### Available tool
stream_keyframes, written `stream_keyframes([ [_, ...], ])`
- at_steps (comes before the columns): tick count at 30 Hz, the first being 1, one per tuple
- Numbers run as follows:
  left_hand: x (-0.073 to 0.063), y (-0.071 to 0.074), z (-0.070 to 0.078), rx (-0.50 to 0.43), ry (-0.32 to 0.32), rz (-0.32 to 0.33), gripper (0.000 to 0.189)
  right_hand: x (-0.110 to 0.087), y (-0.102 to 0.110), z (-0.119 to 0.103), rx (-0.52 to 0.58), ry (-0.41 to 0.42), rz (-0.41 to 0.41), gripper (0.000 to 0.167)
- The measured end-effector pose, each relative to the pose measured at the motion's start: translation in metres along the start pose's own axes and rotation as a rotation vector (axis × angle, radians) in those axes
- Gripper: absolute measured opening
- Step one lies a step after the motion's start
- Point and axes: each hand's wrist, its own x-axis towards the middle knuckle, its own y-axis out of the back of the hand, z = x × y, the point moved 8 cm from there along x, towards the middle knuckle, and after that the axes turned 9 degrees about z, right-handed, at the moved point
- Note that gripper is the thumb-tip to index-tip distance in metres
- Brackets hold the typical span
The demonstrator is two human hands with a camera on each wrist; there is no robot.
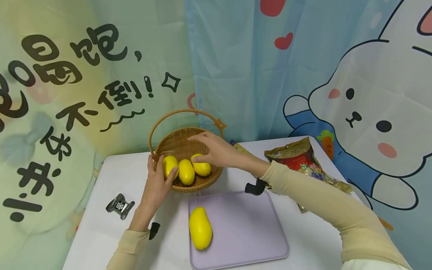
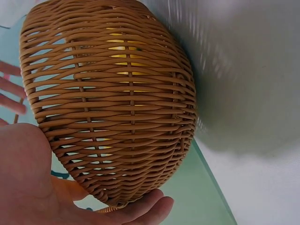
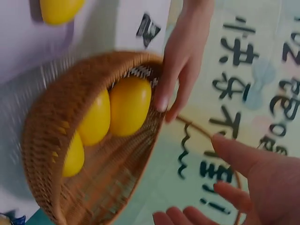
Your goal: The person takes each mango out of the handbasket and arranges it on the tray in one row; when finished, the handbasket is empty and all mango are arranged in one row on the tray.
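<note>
A brown wicker basket (image 1: 182, 144) with a tall arched handle stands at the back of the table, tipped so that its inside faces me. Three yellow mangoes (image 1: 186, 172) lie in it. My left hand (image 1: 156, 183) grips the basket's left side, thumb over the rim and fingers around the outside, as the left wrist view shows. My right hand (image 1: 216, 150) hovers over the basket's right part with fingers spread and nothing held; in the right wrist view the right hand (image 3: 262, 187) is apart from the mangoes. Another yellow mango (image 1: 200, 228) lies on the lilac tray (image 1: 246, 228).
A small dark packet (image 1: 120, 206) lies left of the basket. To the right are a gold-and-red snack bag (image 1: 300, 159) and a yellow package (image 1: 241, 148), partly hidden by my right arm. A printed curtain (image 1: 229, 67) hangs behind the table.
</note>
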Motion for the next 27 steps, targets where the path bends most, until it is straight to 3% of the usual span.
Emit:
stream_keyframes([
  [6,0.0,0.0,-0.001,-0.008,0.003,-0.003,0.08,0.042,-0.018,0.018,-0.017,-0.018,-0.183,0.068],
  [13,0.0,0.0,-0.002,-0.01,0.007,-0.011,0.082,0.071,-0.039,0.038,-0.069,-0.115,-0.352,0.072],
  [19,-0.001,0.001,-0.002,-0.013,0.007,-0.001,0.08,0.081,-0.057,0.048,-0.138,-0.163,-0.447,0.076],
  [27,-0.001,0.003,-0.002,-0.019,0.012,-0.004,0.081,0.079,-0.082,0.063,-0.153,-0.257,-0.542,0.079],
])
